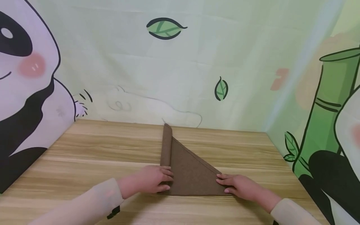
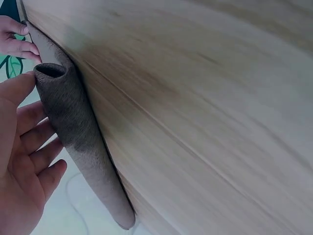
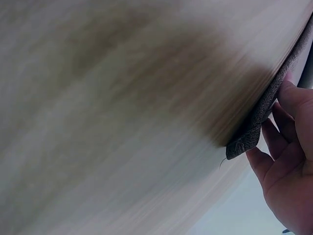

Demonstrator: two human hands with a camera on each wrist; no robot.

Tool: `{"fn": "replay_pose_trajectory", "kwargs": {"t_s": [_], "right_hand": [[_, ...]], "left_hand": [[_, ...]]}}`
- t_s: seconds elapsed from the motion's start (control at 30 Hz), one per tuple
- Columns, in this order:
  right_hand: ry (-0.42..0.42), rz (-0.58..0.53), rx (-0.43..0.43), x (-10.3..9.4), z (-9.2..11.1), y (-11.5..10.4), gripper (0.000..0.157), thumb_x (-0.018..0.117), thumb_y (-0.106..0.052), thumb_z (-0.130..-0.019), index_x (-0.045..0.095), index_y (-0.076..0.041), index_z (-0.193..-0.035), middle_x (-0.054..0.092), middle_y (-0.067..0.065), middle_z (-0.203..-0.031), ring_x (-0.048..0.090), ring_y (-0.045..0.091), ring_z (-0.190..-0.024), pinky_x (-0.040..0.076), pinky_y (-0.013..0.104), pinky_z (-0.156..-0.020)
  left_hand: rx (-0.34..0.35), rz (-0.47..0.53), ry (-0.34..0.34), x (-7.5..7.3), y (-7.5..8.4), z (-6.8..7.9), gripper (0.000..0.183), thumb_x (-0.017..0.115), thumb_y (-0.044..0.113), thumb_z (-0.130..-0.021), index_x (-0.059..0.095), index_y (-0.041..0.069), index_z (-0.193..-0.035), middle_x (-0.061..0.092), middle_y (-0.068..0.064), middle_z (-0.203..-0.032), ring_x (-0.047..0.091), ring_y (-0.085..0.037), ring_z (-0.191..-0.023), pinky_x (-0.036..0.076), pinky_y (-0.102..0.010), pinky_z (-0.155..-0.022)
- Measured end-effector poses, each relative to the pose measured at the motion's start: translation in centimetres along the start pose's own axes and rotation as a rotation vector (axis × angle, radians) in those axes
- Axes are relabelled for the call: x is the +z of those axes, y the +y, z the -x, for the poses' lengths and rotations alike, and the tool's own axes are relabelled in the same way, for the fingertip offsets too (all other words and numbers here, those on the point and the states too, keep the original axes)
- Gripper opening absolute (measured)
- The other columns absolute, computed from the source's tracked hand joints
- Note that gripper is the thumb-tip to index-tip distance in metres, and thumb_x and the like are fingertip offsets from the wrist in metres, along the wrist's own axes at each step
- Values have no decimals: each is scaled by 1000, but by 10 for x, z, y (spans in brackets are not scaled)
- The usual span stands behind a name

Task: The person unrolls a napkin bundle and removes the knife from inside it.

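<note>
A brown cloth (image 1: 194,172) lies folded into a triangle, with its left side wound into a narrow roll (image 1: 166,145). My left hand (image 1: 153,179) rests on the near part of that roll, fingers extended across it. In the left wrist view the roll (image 2: 80,122) shows a hollow end, where the thumb touches. At the cloth's right corner, my right hand (image 1: 243,186) lays its fingertips on top, thumb near the front edge. The right wrist view shows the corner's layered edge (image 3: 244,139) against the fingers (image 3: 261,161), which are only loosely bent.
The wood-grain table (image 1: 112,140) carries the cloth near its middle. Behind it hangs a pale green backdrop (image 1: 126,62) printed with leaves, pandas and bamboo (image 1: 326,118). The far tip of the roll reaches the table's back edge.
</note>
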State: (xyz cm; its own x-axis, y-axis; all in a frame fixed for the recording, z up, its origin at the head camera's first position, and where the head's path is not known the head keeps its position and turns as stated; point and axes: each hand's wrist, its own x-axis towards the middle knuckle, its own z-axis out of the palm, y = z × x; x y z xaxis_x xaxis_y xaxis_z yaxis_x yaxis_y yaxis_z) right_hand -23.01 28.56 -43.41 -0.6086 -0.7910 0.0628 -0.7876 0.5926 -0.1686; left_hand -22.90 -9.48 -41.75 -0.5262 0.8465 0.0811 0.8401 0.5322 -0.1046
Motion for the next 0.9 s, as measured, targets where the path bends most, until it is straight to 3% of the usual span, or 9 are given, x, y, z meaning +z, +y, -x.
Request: {"fn": "replay_pose_trajectory", "kwargs": {"t_s": [0.17, 0.53, 0.73, 0.9], "right_hand": [[11, 15, -7, -1, 2, 2, 41, 64, -21, -93, 63, -4, -131, 61, 19, -136, 62, 35, -121, 56, 41, -95], [3, 23, 8, -5, 10, 7, 41, 64, -20, -93, 64, -3, -130, 61, 20, -136, 62, 36, -121, 55, 42, -96], [30, 34, -14, -2, 15, 14, 40, 64, -21, -93, 65, -3, -129, 62, 21, -134, 64, 35, -119, 56, 41, -93], [6, 19, 7, -4, 17, 15, 40, 64, -22, -94, 64, -4, -130, 61, 21, -135, 63, 36, -120, 56, 40, -94]], "left_hand": [[-29, 10, -7, -1, -4, 8, 33, 62, 35, -96, 71, 13, -119, 69, -3, -128, 60, -33, -127, 51, -37, -104], [-45, 37, 28, -8, -9, 24, 41, 69, 35, -88, 71, 7, -118, 69, -11, -127, 68, -26, -114, 57, -34, -94], [-71, 32, -24, -4, -10, 28, 43, 70, 32, -88, 69, 6, -122, 67, -13, -130, 70, -24, -110, 58, -32, -91], [-64, 64, -23, -3, -7, 29, 42, 69, 29, -89, 68, 4, -123, 66, -14, -131, 69, -27, -111, 57, -33, -94]]}}
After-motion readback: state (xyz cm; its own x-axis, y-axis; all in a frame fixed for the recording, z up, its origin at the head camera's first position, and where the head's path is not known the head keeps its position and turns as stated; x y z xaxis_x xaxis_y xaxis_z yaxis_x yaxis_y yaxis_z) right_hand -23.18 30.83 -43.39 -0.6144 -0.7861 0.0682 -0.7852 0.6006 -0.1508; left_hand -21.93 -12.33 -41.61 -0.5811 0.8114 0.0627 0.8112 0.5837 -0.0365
